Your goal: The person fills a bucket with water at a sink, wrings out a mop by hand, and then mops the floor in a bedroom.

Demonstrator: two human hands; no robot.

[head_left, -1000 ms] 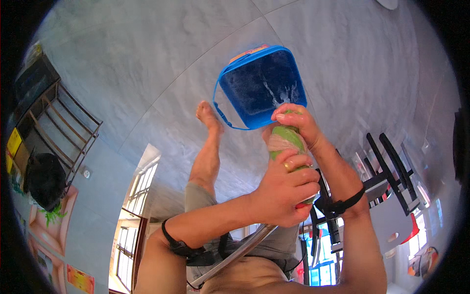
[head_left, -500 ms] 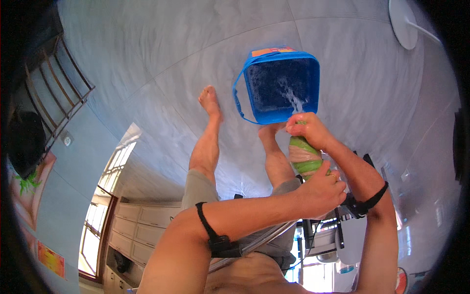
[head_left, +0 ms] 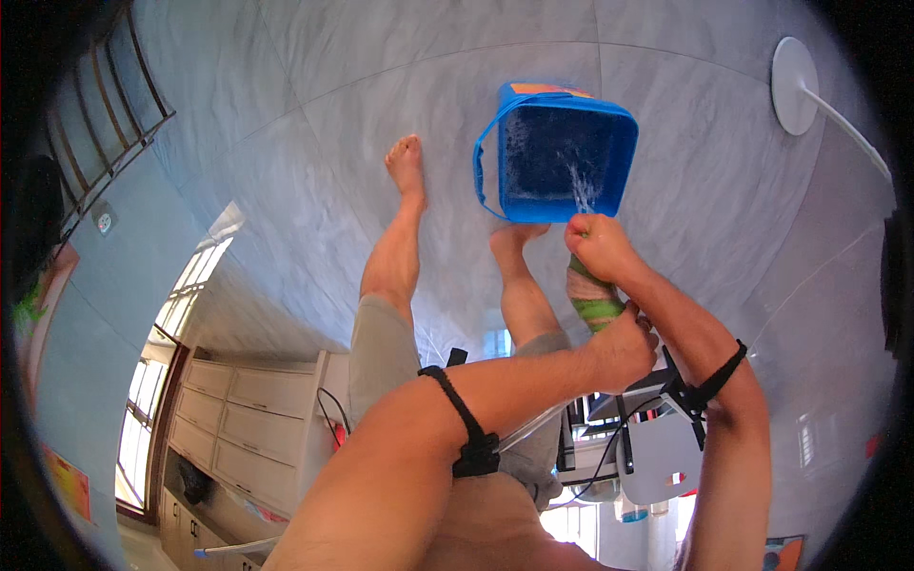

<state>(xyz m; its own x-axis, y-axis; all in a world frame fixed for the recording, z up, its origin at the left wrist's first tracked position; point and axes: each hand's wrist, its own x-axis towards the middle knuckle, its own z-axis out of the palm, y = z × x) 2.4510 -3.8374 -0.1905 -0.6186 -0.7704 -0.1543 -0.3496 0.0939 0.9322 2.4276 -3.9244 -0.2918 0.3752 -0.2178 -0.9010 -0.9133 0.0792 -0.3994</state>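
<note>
A twisted green and beige cloth (head_left: 592, 282) is held in both my hands at the lower right of centre. My right hand (head_left: 600, 246) is closed round its upper end, just below the bucket's near rim. My left hand (head_left: 624, 347) grips the lower end, and part of a metal pole shows behind my left forearm. Water streams from the upper end into the blue bucket (head_left: 626, 157), whose handle hangs at its left side and which has some water or froth inside. What the cloth is fixed to, if anything, is hidden.
My bare feet (head_left: 407, 167) are on the grey tiled floor (head_left: 314, 57) near the bucket. A white stand with a round base (head_left: 792, 86) is at the upper right, a metal rack (head_left: 100, 100) at the upper left, white cabinets (head_left: 238, 428) at the lower left, dark-framed furniture behind my arms.
The view has shifted, with more floor and cabinets showing. Both hands, still gripping the cloth, appear farther right than a second ago. Water keeps running into the bucket.
</note>
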